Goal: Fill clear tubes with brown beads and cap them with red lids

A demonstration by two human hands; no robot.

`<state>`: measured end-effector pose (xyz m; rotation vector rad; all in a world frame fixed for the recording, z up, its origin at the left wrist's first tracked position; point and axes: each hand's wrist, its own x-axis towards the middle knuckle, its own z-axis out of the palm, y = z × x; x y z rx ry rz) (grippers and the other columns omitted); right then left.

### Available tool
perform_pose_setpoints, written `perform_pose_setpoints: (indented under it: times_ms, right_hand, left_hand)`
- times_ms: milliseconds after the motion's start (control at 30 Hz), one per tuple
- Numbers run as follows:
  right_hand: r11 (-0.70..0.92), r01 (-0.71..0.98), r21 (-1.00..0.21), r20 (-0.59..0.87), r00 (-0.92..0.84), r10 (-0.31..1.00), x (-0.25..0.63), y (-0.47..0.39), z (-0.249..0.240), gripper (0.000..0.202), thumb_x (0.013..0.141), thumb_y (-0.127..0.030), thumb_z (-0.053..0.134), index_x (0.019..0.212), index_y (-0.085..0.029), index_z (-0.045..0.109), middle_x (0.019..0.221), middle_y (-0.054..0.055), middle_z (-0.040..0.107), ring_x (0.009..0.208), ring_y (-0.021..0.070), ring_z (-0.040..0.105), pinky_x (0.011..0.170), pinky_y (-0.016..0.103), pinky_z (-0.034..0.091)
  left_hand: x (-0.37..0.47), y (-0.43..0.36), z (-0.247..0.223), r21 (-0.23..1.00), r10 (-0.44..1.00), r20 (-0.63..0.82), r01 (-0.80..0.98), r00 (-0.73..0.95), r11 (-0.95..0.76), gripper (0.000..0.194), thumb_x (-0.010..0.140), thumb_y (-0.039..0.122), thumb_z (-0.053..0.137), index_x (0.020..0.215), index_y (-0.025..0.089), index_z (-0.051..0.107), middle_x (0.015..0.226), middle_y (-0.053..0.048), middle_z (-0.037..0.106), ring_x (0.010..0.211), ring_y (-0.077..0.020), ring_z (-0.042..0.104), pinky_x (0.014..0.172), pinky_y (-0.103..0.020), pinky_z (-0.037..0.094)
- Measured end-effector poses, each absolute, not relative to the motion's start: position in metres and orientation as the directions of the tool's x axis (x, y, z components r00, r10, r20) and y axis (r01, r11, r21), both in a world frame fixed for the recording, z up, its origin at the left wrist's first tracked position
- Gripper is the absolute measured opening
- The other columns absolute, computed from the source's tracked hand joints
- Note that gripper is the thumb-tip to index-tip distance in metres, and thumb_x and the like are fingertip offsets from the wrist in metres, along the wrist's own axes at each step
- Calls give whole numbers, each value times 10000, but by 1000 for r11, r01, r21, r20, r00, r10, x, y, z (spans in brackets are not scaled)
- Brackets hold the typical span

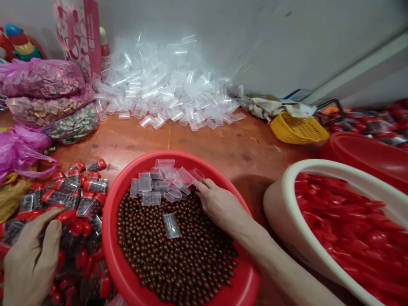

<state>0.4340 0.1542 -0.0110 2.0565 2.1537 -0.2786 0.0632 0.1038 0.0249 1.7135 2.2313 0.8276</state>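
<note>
A red basin [110,212] holds many small round brown balls [178,263]. Clear plastic cases [151,198] lie on the balls toward the far side, and a single case [171,225] rests nearer the middle. My right hand [216,202] reaches over the basin's right rim, its fingers together on a clear case at the edge of that group. At the left, my left hand [35,259] is over a heap of filled clear containers with red caps [65,185]. Its thumb and fingers are around a red-capped container [66,216].
A white tub [277,199] of red caps [350,225] stands at the right, beside a red basin [366,148]. Behind are a yellow basket [298,128] and a large pile of clear cases [172,93]. Pink bags [44,78] sit at the left.
</note>
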Motion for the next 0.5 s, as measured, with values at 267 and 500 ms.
perform_pose_setpoints:
  times_ms: [267,500]
  right_hand:
    - [177,984,-8,-316,-170,933,427,157,-3,215,910,-127,427,1020,-134,612,1072,114,597,793,173,643,614,272,444]
    - [284,953,-104,-310,-302,901,436,117,14,146,903,-140,457,850,-174,589,838,60,625,755,191,613,688,305,442]
  left_hand:
    - [149,139,47,561,883,234,685,407,-465,193,926,237,510,1093,195,600,1091,-56,670,999,-190,622,931,-324,496]
    - [227,185,41,122,415,-48,418,908,-900,244,906,60,392,1084,99,554,1025,-116,617,920,-239,572,800,-373,507]
